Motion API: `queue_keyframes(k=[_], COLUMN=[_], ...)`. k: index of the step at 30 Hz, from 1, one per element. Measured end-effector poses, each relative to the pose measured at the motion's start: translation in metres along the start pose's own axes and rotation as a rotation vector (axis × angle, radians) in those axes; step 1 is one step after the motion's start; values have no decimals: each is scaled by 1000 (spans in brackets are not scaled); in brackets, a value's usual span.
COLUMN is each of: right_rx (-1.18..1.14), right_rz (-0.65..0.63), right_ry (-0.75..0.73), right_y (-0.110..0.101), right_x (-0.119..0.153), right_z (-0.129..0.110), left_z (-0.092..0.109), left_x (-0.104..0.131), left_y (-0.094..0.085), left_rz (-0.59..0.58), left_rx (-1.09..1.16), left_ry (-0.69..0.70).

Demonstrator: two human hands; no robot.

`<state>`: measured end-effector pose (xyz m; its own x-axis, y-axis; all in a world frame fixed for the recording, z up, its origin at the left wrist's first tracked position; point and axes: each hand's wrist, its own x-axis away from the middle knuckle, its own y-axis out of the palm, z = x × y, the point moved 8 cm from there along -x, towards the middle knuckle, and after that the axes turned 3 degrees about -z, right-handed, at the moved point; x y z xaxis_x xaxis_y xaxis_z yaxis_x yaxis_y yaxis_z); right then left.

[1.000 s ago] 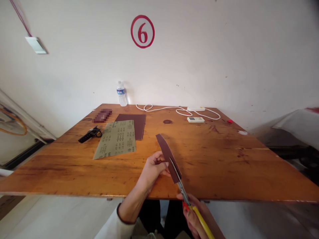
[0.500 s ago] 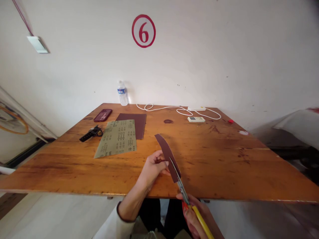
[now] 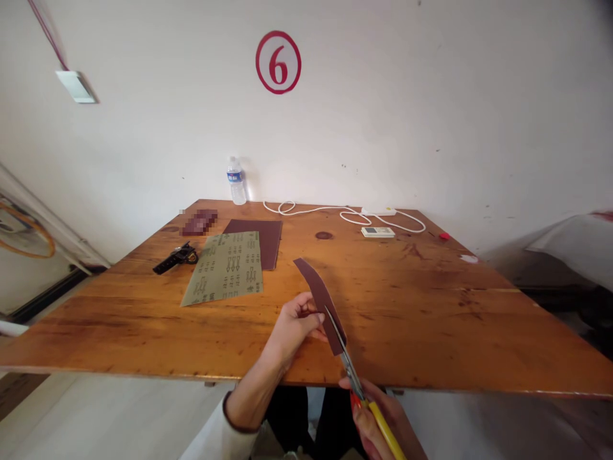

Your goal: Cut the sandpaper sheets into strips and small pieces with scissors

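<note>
My left hand (image 3: 297, 324) pinches a narrow strip of dark red-brown sandpaper (image 3: 320, 294) by its left edge, above the front part of the table. The strip stands tilted, its upper end bending to the left. Scissors (image 3: 353, 377) with yellow and red handles are in my right hand (image 3: 376, 418), low in front of the table edge. Their blades lie along the lower part of the strip and point up and left. Whether the blades are fully closed on the paper is hard to tell.
On the wooden table (image 3: 407, 319), a greenish printed sheet (image 3: 230, 268) overlaps a dark red-brown sheet (image 3: 271, 243). Left of them are a black object (image 3: 175, 257) and a pixelated dark red item (image 3: 200, 222). Behind stand a water bottle (image 3: 235, 182), a white cable (image 3: 311, 209) and a remote (image 3: 378, 232).
The strip's upper end has tipped slightly left, and the scissors have shifted a little within the same grip. My left hand stays nearly still.
</note>
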<state>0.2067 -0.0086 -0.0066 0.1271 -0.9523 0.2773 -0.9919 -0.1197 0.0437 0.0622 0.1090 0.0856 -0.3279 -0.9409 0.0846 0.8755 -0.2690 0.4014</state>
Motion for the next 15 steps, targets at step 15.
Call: queue_keyframes(k=[15], right_rx=[12], right_rz=[-18], right_ry=[-59], right_y=[5], right_x=[-1], right_z=[-5], left_z=[1], left_x=[-4], left_y=[-10], left_rz=[132], left_rx=[61], left_ry=[53])
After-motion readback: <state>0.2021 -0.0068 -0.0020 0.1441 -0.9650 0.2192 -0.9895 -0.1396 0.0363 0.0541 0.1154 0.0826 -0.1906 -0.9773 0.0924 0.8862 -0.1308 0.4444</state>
